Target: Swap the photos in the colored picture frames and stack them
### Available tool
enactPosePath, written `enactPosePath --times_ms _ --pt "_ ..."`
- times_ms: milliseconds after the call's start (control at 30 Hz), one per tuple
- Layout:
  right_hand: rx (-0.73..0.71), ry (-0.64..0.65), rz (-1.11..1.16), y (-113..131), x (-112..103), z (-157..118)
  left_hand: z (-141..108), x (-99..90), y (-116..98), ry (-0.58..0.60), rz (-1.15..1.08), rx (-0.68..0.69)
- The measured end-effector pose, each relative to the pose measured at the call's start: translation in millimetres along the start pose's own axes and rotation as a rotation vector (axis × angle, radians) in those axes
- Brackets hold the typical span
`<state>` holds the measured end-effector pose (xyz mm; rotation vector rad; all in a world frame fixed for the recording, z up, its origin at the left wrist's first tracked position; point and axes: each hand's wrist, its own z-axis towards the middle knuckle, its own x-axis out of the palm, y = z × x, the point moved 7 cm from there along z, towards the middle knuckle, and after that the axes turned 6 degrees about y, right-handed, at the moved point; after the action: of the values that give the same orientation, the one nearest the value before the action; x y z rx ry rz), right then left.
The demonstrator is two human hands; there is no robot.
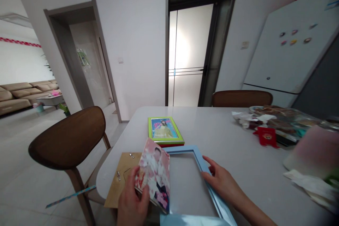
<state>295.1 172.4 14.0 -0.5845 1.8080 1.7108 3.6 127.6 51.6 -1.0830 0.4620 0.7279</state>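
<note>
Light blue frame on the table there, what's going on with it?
A person's right hand holds the right side of the light blue frame, and the white table shows through its opening. The left hand holds a pink picture at the frame's left side. A brown board is further left, and a green-framed picture lies beyond.

Tilted pink photo (156, 174), pale-blue frame (200, 160)

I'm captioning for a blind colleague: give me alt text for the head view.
A person's left hand holds a pink photo that hides the left side of a light-blue picture frame, whose right side the right hand touches. A green-framed picture lies beyond; a brown board is at left.
</note>
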Motion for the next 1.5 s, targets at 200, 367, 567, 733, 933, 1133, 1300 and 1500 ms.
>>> enactPosePath --times_ms 200,367,567,733,933,1133,1300,1500 --pt "-0.041 -0.019 -0.252 -3 7 0 -22 -0.7 50 0.013 0.217 0.006" --pt "-0.036 -0.022 -0.384 -6 10 -2 -27 0.6 45 0.061 0.444 0.154" --pt "-0.039 0.001 -0.418 -4 11 -2 -30 11.7 30 0.143 0.478 0.366" --pt "-0.036 0.010 -0.417 -3 13 -5 -34 39.8 17 0.380 0.409 0.441" --pt "-0.096 -0.055 -0.368 4 8 -10 -24 43.0 5 0.352 0.266 0.437" --pt "-0.179 0.084 0.192 44 23 -26 3 1.5 13 0.018 -0.400 -0.106" --pt "0.047 0.358 0.951 65 71 -38 -9 43.7 -4 0.079 -0.955 -0.450" --pt "0.084 0.175 1.084 41 40 -19 -17 75.4 -12 0.218 -1.007 -0.301"
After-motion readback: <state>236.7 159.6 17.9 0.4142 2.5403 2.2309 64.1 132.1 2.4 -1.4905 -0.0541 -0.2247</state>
